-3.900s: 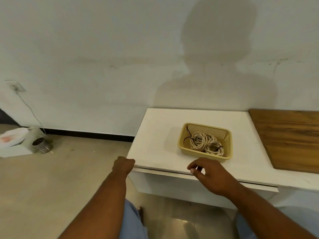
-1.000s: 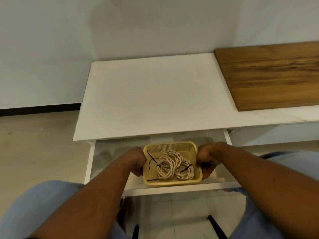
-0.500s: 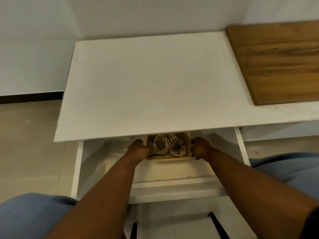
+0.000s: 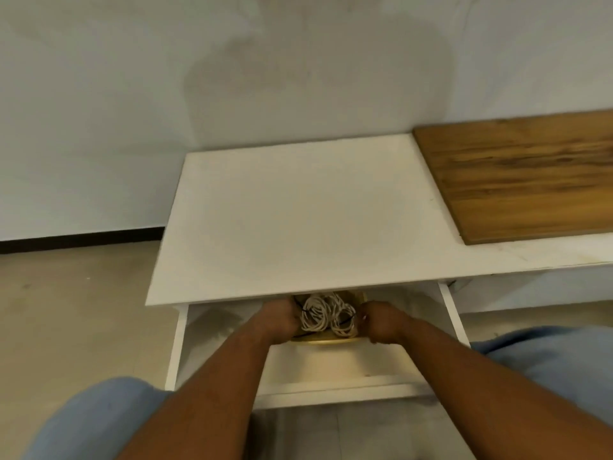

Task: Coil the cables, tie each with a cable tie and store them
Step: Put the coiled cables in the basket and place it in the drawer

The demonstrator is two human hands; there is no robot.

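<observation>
Item: basket (image 4: 326,340), yellow plastic, one.

Location: inside the open drawer (image 4: 177,346), toward its rear, with the far part hidden beneath the front edge of the white table top (image 4: 298,220).

Contents: coiled cables (image 4: 315,315), pale, two bundles side by side as far as can be made out, each crossed by a black cable tie (image 4: 346,322).

Left hand (image 4: 280,318): at the basket's left end, fingers curled round the rim, gripping.

Right hand (image 4: 379,322): at the basket's right end, fingers likewise curled and gripping.

Governing relation: the basket lies directly between the two hands, its long axis running left to right, across the drawer. Neither hand is nearer. Both forearms reach in over the drawer front.

Assessment: storing step, near its end. Whether the basket rests on the drawer floor cannot be told. The next move likely calls for letting go, drawing both hands back toward the body, then pushing the drawer shut.

Adjacent: wooden board (image 4: 517,174) on the surface to the right.
</observation>
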